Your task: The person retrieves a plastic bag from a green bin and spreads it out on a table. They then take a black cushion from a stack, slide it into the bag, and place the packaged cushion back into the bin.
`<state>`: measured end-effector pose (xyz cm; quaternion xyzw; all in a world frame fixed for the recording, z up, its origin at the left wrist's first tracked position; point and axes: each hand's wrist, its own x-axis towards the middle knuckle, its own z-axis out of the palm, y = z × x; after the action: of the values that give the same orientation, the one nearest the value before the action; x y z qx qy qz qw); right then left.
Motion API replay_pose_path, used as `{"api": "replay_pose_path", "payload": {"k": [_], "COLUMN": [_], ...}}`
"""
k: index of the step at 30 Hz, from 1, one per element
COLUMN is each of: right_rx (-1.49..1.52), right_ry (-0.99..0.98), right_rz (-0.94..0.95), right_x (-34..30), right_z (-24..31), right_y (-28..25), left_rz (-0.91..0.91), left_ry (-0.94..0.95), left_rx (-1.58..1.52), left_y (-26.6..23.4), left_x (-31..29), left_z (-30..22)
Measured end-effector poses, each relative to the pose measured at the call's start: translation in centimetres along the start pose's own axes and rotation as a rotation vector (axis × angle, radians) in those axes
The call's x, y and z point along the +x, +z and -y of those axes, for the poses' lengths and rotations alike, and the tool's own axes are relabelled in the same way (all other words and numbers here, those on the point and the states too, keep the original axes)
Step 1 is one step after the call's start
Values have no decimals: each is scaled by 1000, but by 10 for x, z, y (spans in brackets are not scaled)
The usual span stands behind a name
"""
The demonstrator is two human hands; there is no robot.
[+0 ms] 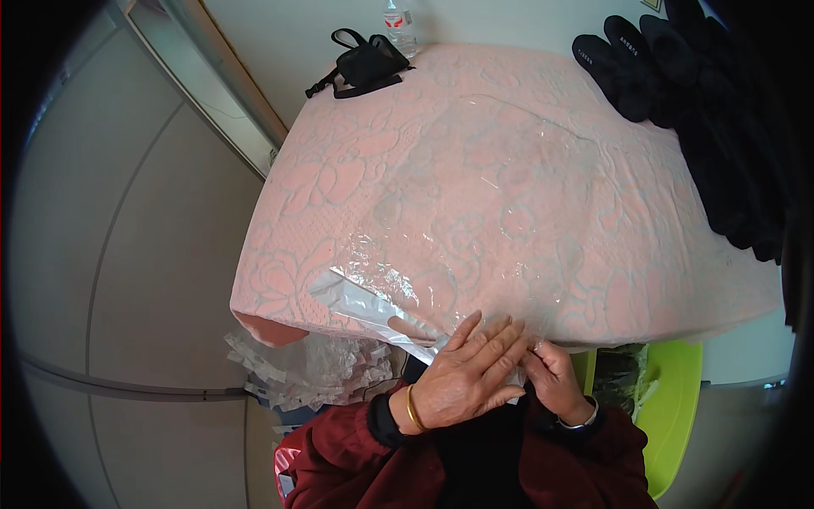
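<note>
A large clear plastic bag [487,204] lies spread over the pink patterned cloth, its near end at the table's front edge. Along that end runs a white, shiny strip [360,304], folded and slanting toward my hands. My left hand [466,371] rests flat on the bag's near edge with fingers stretched out, a gold bangle at its wrist. Just right of it, my right hand [555,380] has its fingers and thumb closed on the bag's edge. The palm side of my left hand is hidden.
A black strapped pouch [369,66] and a water bottle [400,30] stand at the back left. Black sock-like items [670,72] are heaped along the right side. Below the table are crumpled clear bags [322,369] and a lime-green bin [680,416] holding a dark package [617,373].
</note>
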<state>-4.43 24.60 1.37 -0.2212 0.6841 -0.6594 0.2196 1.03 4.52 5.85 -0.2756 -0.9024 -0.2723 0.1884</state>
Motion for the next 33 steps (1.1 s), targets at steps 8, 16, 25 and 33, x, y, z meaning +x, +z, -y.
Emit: {"api": "replay_pose_path", "payload": {"k": [8,16,25,33], "right_rx": [-94,-35,118,266], "right_ry": [-47,19,20,97], "right_rz": [-122,-41,95,47], "right_x": [-6,-10,-20,-15], "right_z": [6,4,-10,3], "right_y": [-2,-10,-15,-10], "left_rz": [207,145,37,52], "left_ry": [-282,-535,-601,-268], "left_rx": [284,593,659,-23], "left_y": [-22,-76,-42,-15], "left_x": [-36,-88,-93,-68], "left_z": [42,87,31,1]}}
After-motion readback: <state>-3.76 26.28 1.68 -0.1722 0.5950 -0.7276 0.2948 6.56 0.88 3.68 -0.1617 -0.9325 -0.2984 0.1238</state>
